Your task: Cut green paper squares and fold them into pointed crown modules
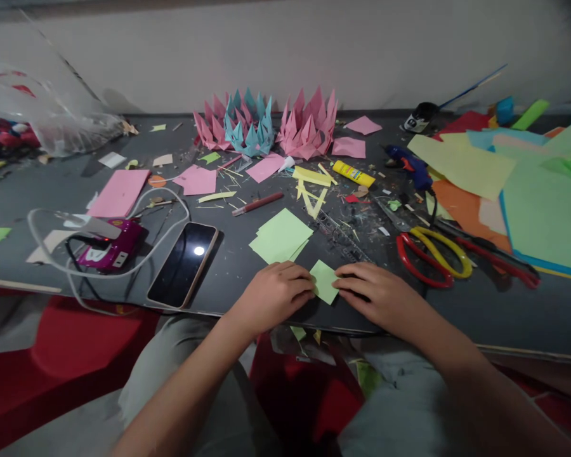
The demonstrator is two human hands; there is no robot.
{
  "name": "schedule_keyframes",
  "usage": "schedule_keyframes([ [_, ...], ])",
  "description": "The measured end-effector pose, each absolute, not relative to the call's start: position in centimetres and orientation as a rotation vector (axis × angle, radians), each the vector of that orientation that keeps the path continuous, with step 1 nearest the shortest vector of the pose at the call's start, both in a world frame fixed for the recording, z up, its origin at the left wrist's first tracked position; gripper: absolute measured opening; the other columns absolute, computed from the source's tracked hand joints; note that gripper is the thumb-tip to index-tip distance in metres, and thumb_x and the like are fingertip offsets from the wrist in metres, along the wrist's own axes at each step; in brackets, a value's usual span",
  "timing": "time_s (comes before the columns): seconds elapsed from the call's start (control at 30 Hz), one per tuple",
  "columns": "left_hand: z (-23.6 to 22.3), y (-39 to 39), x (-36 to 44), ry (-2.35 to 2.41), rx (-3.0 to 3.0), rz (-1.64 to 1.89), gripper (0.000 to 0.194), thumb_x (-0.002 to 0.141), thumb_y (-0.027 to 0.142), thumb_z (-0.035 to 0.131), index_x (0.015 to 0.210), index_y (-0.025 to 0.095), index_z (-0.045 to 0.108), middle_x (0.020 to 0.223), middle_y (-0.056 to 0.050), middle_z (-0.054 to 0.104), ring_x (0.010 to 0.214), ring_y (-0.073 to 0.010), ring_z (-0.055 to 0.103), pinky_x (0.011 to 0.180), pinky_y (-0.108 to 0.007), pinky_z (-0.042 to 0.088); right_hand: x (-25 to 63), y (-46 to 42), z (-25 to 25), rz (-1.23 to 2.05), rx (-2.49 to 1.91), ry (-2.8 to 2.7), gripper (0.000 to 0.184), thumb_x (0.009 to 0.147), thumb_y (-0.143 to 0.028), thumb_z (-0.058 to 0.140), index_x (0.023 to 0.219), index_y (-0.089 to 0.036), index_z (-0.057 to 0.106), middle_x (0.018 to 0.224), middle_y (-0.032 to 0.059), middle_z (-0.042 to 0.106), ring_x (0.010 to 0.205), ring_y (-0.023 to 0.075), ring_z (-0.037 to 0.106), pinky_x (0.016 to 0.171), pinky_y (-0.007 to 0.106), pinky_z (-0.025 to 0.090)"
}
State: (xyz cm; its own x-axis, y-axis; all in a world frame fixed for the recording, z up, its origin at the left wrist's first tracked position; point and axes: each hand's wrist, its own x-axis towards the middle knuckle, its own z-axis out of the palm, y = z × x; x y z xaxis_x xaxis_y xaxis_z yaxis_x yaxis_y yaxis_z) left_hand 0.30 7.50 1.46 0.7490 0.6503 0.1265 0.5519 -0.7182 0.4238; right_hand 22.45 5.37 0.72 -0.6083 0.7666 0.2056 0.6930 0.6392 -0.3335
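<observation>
A small light green paper square (pixel 324 282) lies turned cornerwise at the table's front edge. My left hand (pixel 280 291) grips its left corner, fingers closed together. At the opposite corner my right hand (pixel 379 293) pinches the paper between thumb and fingers. Just beyond my left hand rests a stack of larger green paper sheets (pixel 282 233). To the right of my right hand lie scissors (pixel 433 257) with one red and one yellow handle loop. A clear ruler (pixel 345 236) lies on the table beyond the small square.
Pink and blue folded-paper crowns (pixel 250 127) stand at the wall. A phone (pixel 184 263) and a purple power adapter (pixel 114 244) with cables are at left. A glue stick (pixel 354 173), red marker (pixel 257 204), glue gun (pixel 412 166) and coloured sheets (pixel 547 209) lie beyond and right.
</observation>
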Motion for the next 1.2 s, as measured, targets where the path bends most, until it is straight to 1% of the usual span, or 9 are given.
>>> schedule_keyframes([
  [0.13, 1.3, 7.4, 0.3, 0.916, 2.617, 0.384, 0.018, 0.089, 0.025, 0.048, 0.087, 0.019, 0.065, 0.097, -0.001, 0.066, 0.090, -0.0163, 0.058, 0.079, -0.030, 0.044, 22.6, 5.1, 0.6, 0.365, -1.141, -2.544, 0.014, 0.085, -0.026, 0.054, 0.093, -0.020, 0.064, 0.101, 0.0089, 0.063, 0.095, 0.0224, 0.058, 0.082, 0.040, 0.048],
  [0.27, 1.0, 7.3, 0.5, 0.932, 2.644, 0.403, 0.017, 0.086, 0.031, 0.053, 0.092, 0.018, 0.063, 0.097, -0.002, 0.065, 0.089, -0.0171, 0.058, 0.079, -0.031, 0.044, 22.3, 4.9, 0.5, 0.431, -1.098, -2.540, 0.019, 0.082, -0.032, 0.058, 0.096, -0.020, 0.062, 0.100, 0.0089, 0.063, 0.095, 0.0226, 0.057, 0.080, 0.039, 0.048],
  [0.37, 0.8, 7.2, 0.8, 0.971, 2.676, 0.394, 0.021, 0.084, 0.035, 0.056, 0.093, 0.018, 0.062, 0.094, -0.002, 0.064, 0.088, -0.0180, 0.057, 0.077, -0.031, 0.044, 22.1, 4.9, 0.5, 0.429, -1.107, -2.534, 0.016, 0.083, -0.031, 0.057, 0.094, -0.020, 0.062, 0.098, 0.0086, 0.063, 0.094, 0.0223, 0.058, 0.080, 0.039, 0.048],
  [0.6, 0.5, 6.9, 1.2, 1.001, 2.744, 0.403, 0.023, 0.089, 0.035, 0.048, 0.089, 0.017, 0.063, 0.088, -0.002, 0.063, 0.083, -0.0175, 0.056, 0.072, -0.030, 0.044, 22.1, 5.1, 0.2, 0.451, -1.115, -2.498, 0.014, 0.085, -0.029, 0.055, 0.091, -0.019, 0.062, 0.097, 0.0078, 0.063, 0.093, 0.0213, 0.057, 0.080, 0.038, 0.047],
  [0.77, 0.8, 7.0, 1.2, 1.015, 2.701, 0.412, 0.025, 0.091, 0.033, 0.044, 0.088, 0.017, 0.063, 0.087, -0.002, 0.063, 0.083, -0.0171, 0.056, 0.073, -0.030, 0.044, 22.2, 5.3, 0.0, 0.534, -1.142, -2.428, 0.010, 0.086, -0.023, 0.053, 0.087, -0.020, 0.062, 0.095, 0.0058, 0.063, 0.091, 0.0185, 0.057, 0.081, 0.036, 0.047],
  [0.9, 0.8, 7.2, 0.9, 0.970, 2.661, 0.421, 0.020, 0.087, 0.032, 0.050, 0.089, 0.018, 0.063, 0.091, -0.002, 0.064, 0.085, -0.0173, 0.057, 0.074, -0.031, 0.044, 22.4, 5.4, 0.0, 0.578, -1.155, -2.416, 0.009, 0.085, -0.022, 0.054, 0.085, -0.020, 0.063, 0.096, 0.0053, 0.063, 0.093, 0.0185, 0.056, 0.082, 0.036, 0.047],
  [1.0, 0.6, 7.3, 0.9, 0.951, 2.631, 0.437, 0.016, 0.084, 0.032, 0.055, 0.088, 0.018, 0.063, 0.094, -0.002, 0.064, 0.087, -0.0182, 0.057, 0.076, -0.031, 0.044, 22.3, 5.4, 0.0, 0.574, -1.150, -2.392, 0.009, 0.085, -0.022, 0.053, 0.085, -0.021, 0.062, 0.093, 0.0050, 0.064, 0.089, 0.0184, 0.058, 0.080, 0.035, 0.047],
  [1.1, 0.7, 7.2, 1.0, 0.971, 2.538, 0.526, 0.014, 0.086, 0.026, 0.052, 0.085, 0.017, 0.062, 0.090, -0.003, 0.065, 0.086, -0.0179, 0.057, 0.077, -0.031, 0.044, 22.0, 5.3, 0.3, 0.559, -1.177, -2.287, 0.009, 0.086, -0.023, 0.052, 0.084, -0.021, 0.060, 0.088, 0.0042, 0.066, 0.084, 0.0174, 0.060, 0.078, 0.034, 0.047],
  [1.2, 1.2, 7.1, 1.3, 1.011, 2.254, 0.699, 0.014, 0.087, 0.024, 0.050, 0.084, 0.016, 0.061, 0.084, -0.003, 0.065, 0.081, -0.0145, 0.059, 0.074, -0.026, 0.044, 21.7, 5.1, 0.7, 0.579, -1.269, -2.101, 0.007, 0.085, -0.024, 0.054, 0.088, -0.022, 0.059, 0.086, 0.0038, 0.066, 0.080, 0.0167, 0.062, 0.075, 0.031, 0.049],
])
